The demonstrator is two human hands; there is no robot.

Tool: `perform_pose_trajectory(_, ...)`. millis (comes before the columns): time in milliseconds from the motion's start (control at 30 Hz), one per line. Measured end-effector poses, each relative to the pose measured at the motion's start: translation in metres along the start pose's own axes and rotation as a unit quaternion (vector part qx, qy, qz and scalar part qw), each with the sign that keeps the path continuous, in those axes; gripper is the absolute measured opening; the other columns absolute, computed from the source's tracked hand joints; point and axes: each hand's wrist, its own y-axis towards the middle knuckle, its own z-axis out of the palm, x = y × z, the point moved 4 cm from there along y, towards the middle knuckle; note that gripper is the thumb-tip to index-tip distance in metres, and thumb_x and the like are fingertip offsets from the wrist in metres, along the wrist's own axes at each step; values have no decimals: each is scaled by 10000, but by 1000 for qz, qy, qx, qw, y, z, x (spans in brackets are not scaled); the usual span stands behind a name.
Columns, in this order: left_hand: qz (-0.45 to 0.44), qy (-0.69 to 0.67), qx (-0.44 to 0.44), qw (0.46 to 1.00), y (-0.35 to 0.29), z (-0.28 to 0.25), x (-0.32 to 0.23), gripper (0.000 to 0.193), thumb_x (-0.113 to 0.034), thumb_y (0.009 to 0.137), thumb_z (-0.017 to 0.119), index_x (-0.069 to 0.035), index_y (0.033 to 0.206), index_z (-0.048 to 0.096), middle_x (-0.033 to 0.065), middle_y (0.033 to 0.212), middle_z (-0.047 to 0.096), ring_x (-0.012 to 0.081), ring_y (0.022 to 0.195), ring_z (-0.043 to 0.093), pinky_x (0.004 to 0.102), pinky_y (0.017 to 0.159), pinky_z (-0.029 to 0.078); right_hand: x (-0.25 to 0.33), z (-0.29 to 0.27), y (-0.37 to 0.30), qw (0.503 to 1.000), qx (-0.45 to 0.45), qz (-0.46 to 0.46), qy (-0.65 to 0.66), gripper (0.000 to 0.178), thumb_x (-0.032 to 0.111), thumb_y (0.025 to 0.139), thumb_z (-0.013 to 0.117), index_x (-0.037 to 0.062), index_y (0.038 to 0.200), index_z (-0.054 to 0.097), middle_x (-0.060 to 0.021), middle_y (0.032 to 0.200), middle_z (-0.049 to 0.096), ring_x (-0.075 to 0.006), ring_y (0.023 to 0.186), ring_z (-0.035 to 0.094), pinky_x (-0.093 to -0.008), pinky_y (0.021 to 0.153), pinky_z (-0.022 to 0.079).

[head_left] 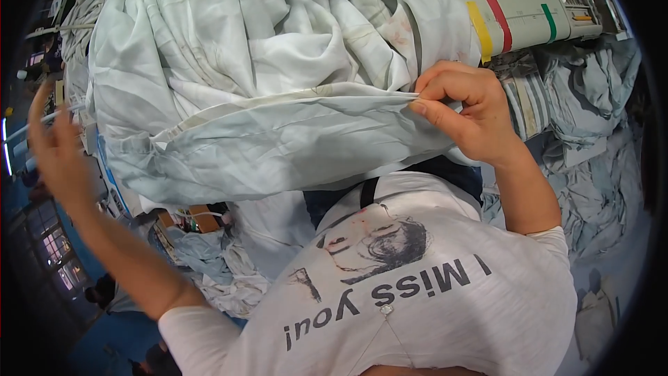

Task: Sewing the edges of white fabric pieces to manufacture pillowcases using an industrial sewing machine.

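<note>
**Pale sheet held at its hem: items listed outward from the wearer**

Nearest the camera was the wearer's white printed T-shirt [417,292], filling the lower frame. Just above it, the right hand [466,115] was clenched on the pale grey-green bed sheet [278,97], thumb and fingers [435,113] pinching a gathered hem at the sheet's right edge. The left hand [59,146], motion-blurred, was raised beside the sheet's left edge with fingers spread; whether it grasped anything could not be told. The sheet itself was bunched in a large crumpled mound, spanning from hand to hand and rising toward the top of the view. Below the sheet's left part lay a heap of rumpled white linen [229,271]. To the sheet's right sat more creased grey linen [591,90]. Beyond the sheet's upper right corner stood a beige machine [529,0] marked with yellow, red and green stripes.
</note>
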Motion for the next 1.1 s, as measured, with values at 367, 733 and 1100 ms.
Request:
perform_pose_trajectory(367,205,-527,153,811,-76,-59,-263,131,16,799,685,-5,915,628,124,831,605,292,673,577,356,582,465,35,9,-2,976,-25,-207,-61,55,-16,781,702,-23,796,650,-116,812,646,-182,648,594,-264,568,452)
perform_pose_trajectory(733,-32,-273,-15,961,-36,-130,-11,163,-120,998,570,27,1002,641,-11,870,586,48,776,507,184,704,414,21,14,38,966,-40,-244,-80,22,0,839,677,-9,831,659,-87,846,646,-167,654,574,-265,582,441)
perform_pose_trajectory(1100,-150,-181,2,972,-73,-105,101,215,-213,983,612,-10,979,683,-29,838,593,45,750,491,182,666,403,17,23,42,963,-31,-251,-94,111,49,879,666,-7,812,598,-78,773,598,-183,646,520,-285,578,404)
